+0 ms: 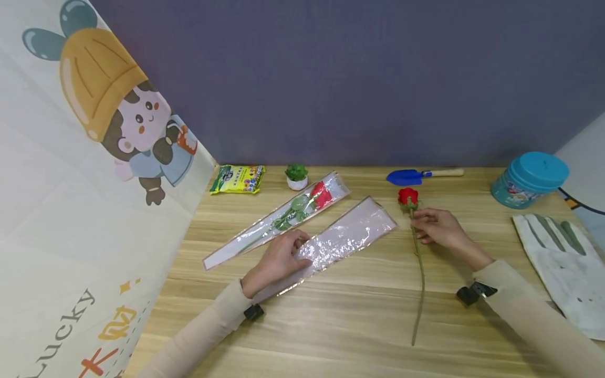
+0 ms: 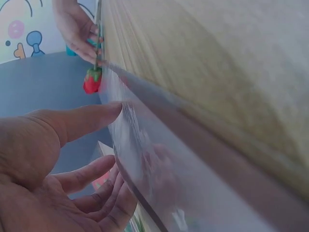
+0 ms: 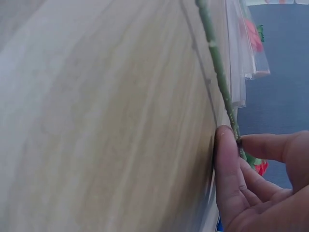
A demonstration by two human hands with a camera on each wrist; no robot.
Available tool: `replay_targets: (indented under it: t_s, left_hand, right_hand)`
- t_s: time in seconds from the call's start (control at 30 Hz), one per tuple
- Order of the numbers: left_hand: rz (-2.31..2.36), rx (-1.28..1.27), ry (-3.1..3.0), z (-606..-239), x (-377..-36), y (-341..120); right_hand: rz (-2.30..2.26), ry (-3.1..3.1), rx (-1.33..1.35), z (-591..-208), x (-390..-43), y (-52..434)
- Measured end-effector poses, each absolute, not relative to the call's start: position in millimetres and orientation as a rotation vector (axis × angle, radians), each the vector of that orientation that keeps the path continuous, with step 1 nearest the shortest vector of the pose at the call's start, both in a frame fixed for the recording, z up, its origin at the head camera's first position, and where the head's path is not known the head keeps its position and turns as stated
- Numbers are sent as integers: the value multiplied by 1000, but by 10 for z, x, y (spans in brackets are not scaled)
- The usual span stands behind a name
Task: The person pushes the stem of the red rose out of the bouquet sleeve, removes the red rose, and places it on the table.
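Observation:
My right hand [image 1: 440, 230] pinches the stem of a red artificial rose [image 1: 418, 268] just below its bloom, thumb and fingertips meeting on the green stem [image 3: 218, 72] low over the table. The long stem points toward the table's front. With fingers loosely extended, my left hand [image 1: 280, 257] touches a flat clear flower sleeve [image 1: 347, 231] with a pale pink edge. In the left wrist view, the thumb lies against the film [image 2: 140, 140] and the fingertips are at its edge. Behind it lies a second sleeve [image 1: 326, 202] with a red rose inside.
Along the back stand a yellow-green packet [image 1: 238, 179], a small potted plant [image 1: 296, 177] and a blue trowel [image 1: 408, 177] with a wooden handle. At the right are a turquoise lidded tub [image 1: 529, 180] and white-and-green gloves [image 1: 567, 278]. A dark partition [image 1: 350, 84] borders the table.

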State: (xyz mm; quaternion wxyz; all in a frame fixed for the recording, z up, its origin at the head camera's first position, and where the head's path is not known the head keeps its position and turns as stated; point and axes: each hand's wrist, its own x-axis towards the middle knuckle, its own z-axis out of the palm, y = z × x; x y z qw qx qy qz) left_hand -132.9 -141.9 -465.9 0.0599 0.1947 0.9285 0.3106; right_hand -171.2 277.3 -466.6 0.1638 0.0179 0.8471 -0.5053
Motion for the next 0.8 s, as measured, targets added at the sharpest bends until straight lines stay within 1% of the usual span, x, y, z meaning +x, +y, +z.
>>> replay_targets:
  t_s: [0.23, 0.5, 0.63, 0.8]
  left_hand:
    - [917, 562, 2807, -4661, -1343, -1414]
    - [978, 484, 2796, -4607, -1351, -1478]
    - [1018, 472, 2830, -4552, -1392, -1550]
    - [1126, 434, 2811, -4487, -1482, -1678]
  right_hand:
    - [-1342, 2487, 49, -4602, -1676, 2790]
    - [-1221, 2672, -27, -4411, -1611, 2786]
    - [-1230, 2738, -95, -4298, -1609, 2710]
    - [-1340, 2650, -153, -4178, -1623, 2473]
